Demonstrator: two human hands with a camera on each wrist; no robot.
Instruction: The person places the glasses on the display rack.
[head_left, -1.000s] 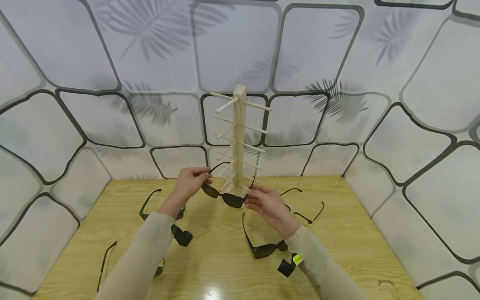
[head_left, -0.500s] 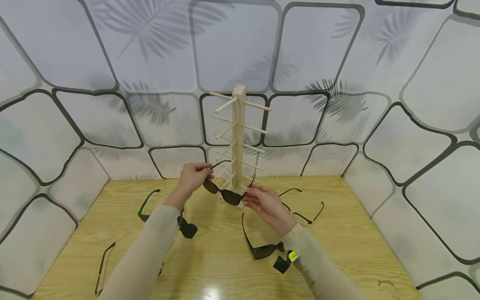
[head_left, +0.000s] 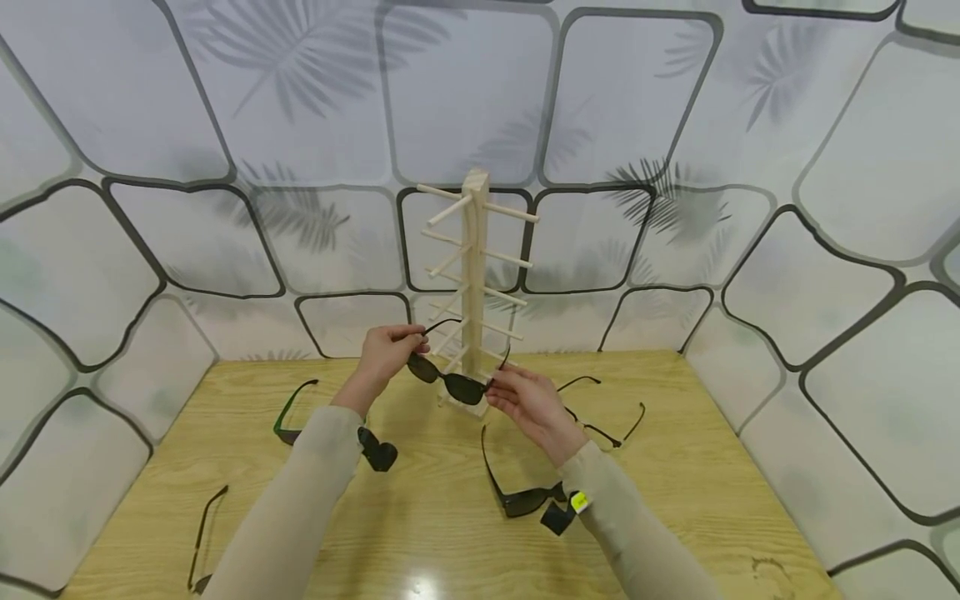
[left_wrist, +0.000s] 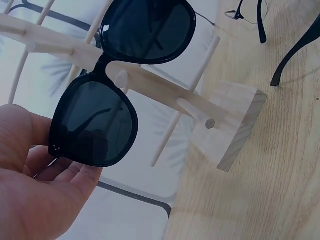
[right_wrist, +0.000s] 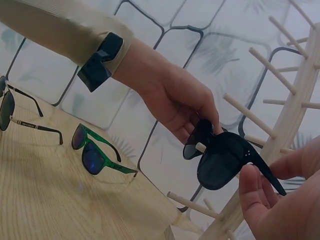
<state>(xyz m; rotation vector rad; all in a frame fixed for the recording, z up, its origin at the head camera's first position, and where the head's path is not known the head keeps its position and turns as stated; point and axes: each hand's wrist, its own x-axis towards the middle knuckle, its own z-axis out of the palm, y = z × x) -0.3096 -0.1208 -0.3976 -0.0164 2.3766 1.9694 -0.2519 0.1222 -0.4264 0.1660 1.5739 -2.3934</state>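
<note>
Between my two hands is a pair of black sunglasses (head_left: 463,388), held before the lower pegs of a wooden display rack (head_left: 472,267). My left hand (head_left: 384,358) pinches one end of the frame at the hinge, with thumb and fingers. At the opposite temple, my right hand (head_left: 531,407) grips with thumb and fingertips. The dark lenses (left_wrist: 92,122) face the left wrist camera, and the bridge overlaps a peg end (left_wrist: 121,79) there. In the right wrist view, one temple (right_wrist: 268,175) runs between the right thumb and fingers.
Another pair of black sunglasses (head_left: 525,502) lies in front of the right hand. Thin-framed glasses (head_left: 603,435) are to its right. Green-framed sunglasses (right_wrist: 95,152) rest on the wooden table (head_left: 427,500) at left, and another pair (head_left: 198,542) is partly hidden by the left sleeve.
The sunglasses have risen slightly and come closer to the rack's lower pegs. The left forearm has shifted a little to the right; both hands keep their hold.
</note>
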